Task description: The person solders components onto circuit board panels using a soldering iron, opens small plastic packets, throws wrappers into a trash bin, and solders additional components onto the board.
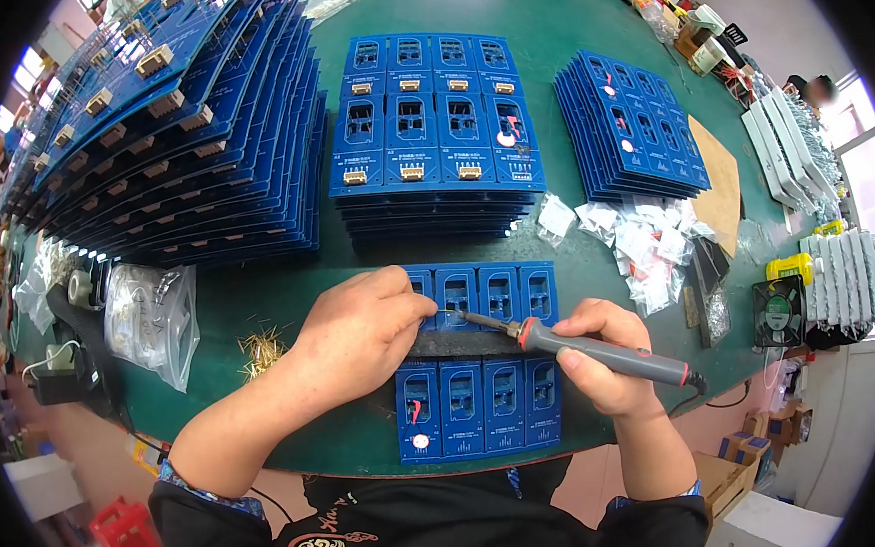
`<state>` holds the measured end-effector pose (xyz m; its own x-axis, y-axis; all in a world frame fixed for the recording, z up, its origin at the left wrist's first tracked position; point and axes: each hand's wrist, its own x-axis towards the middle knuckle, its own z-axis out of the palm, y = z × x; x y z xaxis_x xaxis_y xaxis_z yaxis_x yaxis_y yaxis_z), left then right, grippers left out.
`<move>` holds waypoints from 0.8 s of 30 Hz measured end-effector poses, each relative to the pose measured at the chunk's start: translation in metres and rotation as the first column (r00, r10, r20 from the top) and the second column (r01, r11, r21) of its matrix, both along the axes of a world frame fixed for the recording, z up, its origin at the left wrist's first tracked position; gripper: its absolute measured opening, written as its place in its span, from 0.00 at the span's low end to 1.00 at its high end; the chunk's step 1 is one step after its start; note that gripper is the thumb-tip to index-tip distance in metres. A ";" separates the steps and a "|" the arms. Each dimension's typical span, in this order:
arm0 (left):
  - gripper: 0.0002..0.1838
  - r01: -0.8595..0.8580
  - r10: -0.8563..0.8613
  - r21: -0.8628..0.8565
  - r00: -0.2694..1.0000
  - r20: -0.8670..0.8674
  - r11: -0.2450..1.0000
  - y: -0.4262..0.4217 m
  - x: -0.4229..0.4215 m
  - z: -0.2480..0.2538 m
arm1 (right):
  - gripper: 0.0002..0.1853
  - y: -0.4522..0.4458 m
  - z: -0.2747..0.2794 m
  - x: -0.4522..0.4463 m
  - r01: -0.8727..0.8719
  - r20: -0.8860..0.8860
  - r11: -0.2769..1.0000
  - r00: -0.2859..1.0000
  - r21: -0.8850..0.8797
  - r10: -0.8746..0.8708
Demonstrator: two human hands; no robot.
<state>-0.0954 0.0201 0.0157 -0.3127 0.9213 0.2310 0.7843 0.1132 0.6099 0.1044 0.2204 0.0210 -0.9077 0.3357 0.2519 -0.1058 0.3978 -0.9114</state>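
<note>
Near the centre of the frame, the right hand (pixel 606 379) grips a soldering iron (pixel 652 365) by its grey handle, fingers above and thumb below; the left hand (pixel 360 319), from the left, has its fingertips pinched together, seemingly on a thin wire (pixel 447 311). Both meet over a blue circuit board (pixel 478 296) at mid-frame, the iron's tip at or just above it; contact is unclear. A dark bar (pixel 463 346) crosses between it and blue panels (pixel 481 412) below. The step in hand looks like heating a joint and feeding wire to it; a next touch would call for a steady, light tip. Three stacks of boards rise beyond: upper left (pixel 217 110), upper centre (pixel 428 138), upper right (pixel 647 126). Golden pins (pixel 262 351) lie beside the left forearm. Green tabletop (pixel 607 449) shows right of the lower panels, whose bottom end sits near the table's edge; the centre stack limits forward reach, while white packets (pixel 654 252) crowd the upper right.
</note>
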 end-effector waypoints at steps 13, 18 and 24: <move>0.07 -0.026 0.024 0.053 0.999 0.030 0.998 -0.003 0.001 0.003 | 0.10 0.001 -0.003 0.004 0.037 -0.042 0.997 0.998 -0.065 -0.039; 0.07 -0.006 0.006 -0.031 1.000 0.007 1.000 -0.007 -0.001 0.006 | 0.10 -0.001 -0.002 0.001 0.005 -0.037 1.000 0.999 -0.010 -0.006; 0.06 0.002 -0.002 -0.023 1.000 0.002 1.000 -0.008 -0.002 0.004 | 0.10 -0.004 0.001 -0.002 -0.009 0.005 1.000 1.000 -0.007 0.009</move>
<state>-0.0976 0.0124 0.0202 -0.3113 0.9271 0.2089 0.7833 0.1258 0.6088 0.1027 0.2159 0.0219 -0.9119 0.3292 0.2451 -0.1050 0.3903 -0.9147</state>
